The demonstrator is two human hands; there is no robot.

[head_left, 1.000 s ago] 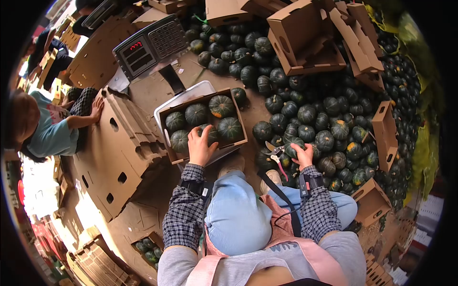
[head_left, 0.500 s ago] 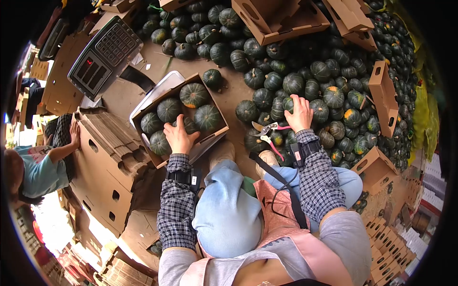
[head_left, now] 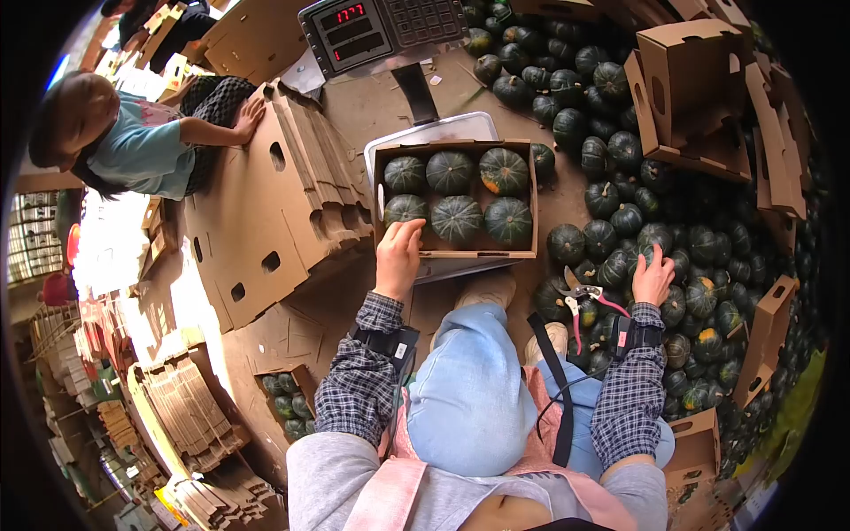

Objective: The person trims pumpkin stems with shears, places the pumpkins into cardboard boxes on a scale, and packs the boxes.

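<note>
An open cardboard box [head_left: 456,254] stands on the scale's platform, with dark green squashes [head_left: 456,219] in two rows of three. My left hand [head_left: 400,255] is at the box's near left corner, fingers slightly bent over the rim and fingertips beside the near left squash. It holds nothing that I can see. At the pile on the right, my right hand [head_left: 653,276] has thumb and fingers around the near side of a squash [head_left: 655,235]. Pink-handled pruning shears [head_left: 584,294] lie on the squashes, left of that hand.
The scale's display [head_left: 345,31] is lit red above the box. Flattened cartons [head_left: 292,186] are stacked at the left, where another person's hand [head_left: 250,119] rests. Empty cartons [head_left: 695,88] stand among the squashes; a small carton of squashes [head_left: 285,400] lies lower left.
The view has swung, so box and pile appear elsewhere. My left hand has drawn back from inside the box to its near edge. The scale display now shows more digits.
</note>
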